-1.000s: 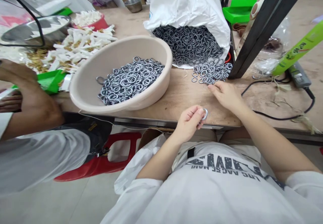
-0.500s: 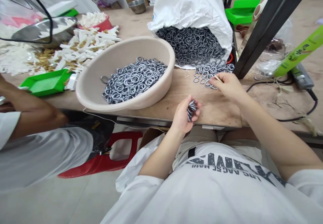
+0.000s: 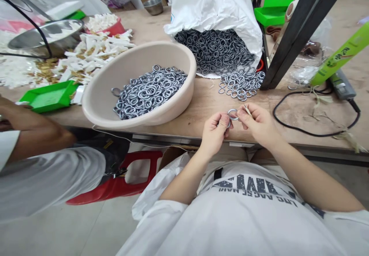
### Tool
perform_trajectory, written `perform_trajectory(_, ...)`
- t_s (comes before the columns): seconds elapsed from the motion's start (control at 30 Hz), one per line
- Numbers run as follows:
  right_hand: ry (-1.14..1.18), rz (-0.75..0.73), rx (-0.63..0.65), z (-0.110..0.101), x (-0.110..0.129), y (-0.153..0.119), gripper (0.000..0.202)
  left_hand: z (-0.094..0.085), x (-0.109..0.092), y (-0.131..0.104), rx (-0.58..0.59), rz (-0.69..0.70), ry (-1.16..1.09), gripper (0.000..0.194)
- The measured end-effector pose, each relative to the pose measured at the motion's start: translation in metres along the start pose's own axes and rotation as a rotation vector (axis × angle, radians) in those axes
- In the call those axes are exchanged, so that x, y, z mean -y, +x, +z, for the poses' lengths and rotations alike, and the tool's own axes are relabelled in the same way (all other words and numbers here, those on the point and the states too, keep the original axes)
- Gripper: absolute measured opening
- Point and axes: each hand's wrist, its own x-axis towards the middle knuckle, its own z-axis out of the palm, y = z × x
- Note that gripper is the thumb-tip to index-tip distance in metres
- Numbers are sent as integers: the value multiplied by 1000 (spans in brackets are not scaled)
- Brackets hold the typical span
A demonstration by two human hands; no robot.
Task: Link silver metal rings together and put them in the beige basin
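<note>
My left hand point(image 3: 215, 133) is closed around metal rings, mostly hidden by the fingers. Between both hands a single grey ring point(image 3: 233, 113) is held up, touched by the fingertips of each. My right hand point(image 3: 258, 123) pinches that ring and also a thin pale stick point(image 3: 247, 110). Behind the hands lies a loose pile of rings point(image 3: 243, 83) on the wooden table point(image 3: 198, 113), spilling from a white sack point(image 3: 213, 6) full of darker rings. To the left stands a beige basin point(image 3: 95, 102) with many rings inside.
A black metal post point(image 3: 300, 33) rises right of the sack. A black cable point(image 3: 305, 135) and a grey power strip point(image 3: 341, 87) lie at the right. White pieces and a green tray point(image 3: 49, 96) are at the left, near another person's arm point(image 3: 37, 123).
My right hand has come back from the ring pile toward my left hand, with a ring now between them. The left fingers have closed over the rings. The view has shifted slightly.
</note>
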Motion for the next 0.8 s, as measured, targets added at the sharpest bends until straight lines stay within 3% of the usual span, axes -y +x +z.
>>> perform_trajectory(0.1,-102,82,173,-14,9,8,33,-6,-10,1,34,67,213,37)
perform_trajectory(0.2,-101,102,156,-15,9,11,37,-6,-13,2,173,50,338,37)
perform_trajectory(0.27,-9,87,117,-9,5,9,40,-3,-11,2,227,-38,258,39)
perform_trajectory(0.37,146,64,74,2,-2,3,39,1,-5,0,206,-200,11,38)
perform_trajectory(0.57,95,32,87,5,-6,-1,35,8,-8,-8,171,-322,-183,38)
perform_trajectory(0.7,-184,-139,-11,-4,0,-1,40,7,-15,-10,193,-389,-327,35)
perform_trajectory(0.8,-488,-285,22,-7,7,-10,39,6,-17,-11,185,-404,-376,35)
